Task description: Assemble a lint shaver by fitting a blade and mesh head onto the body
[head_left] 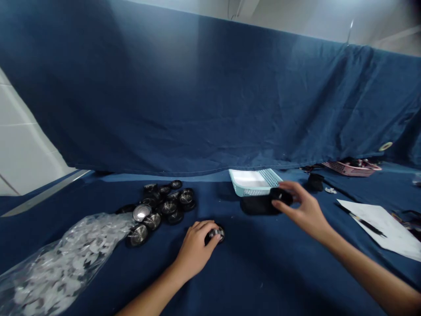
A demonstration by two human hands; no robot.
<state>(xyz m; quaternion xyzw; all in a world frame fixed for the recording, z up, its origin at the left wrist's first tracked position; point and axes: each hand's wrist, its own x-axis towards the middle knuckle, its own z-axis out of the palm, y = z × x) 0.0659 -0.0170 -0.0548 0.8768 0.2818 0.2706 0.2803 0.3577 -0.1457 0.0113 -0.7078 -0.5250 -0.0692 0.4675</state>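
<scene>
Fingertips [210,232] of the left hand [194,250] curled down over a small round black-and-silver disc [217,233], clenched on its near side, with most of the disc hidden under them and pressed close to the navy cloth [210,281]. Fingers [287,188] of the right hand [304,210] grasping a black round piece [280,196] by its rim, with the thumb along the lower edge and the fingertips over the top. Directly beside and partly behind that piece, a dark flat box [255,205], and just beyond it, a pale teal plastic basket [253,184] with mesh sides, tilted at an angle. Between and to the left of the 2 hands, a loose heap of black-rimmed round metal mesh discs [169,207], 1 bright silver disc [142,213] on its near-left side. Touching the heap, a clear plastic bag [66,263] packed with grey-white flakes. Farther right, a sheet of white paper [378,228] under a black pen [363,224]. Well behind, a black lump [315,182] and a pink plastic basket [350,170] holding assorted small items, near the foot of a hanging navy curtain [197,109].
</scene>
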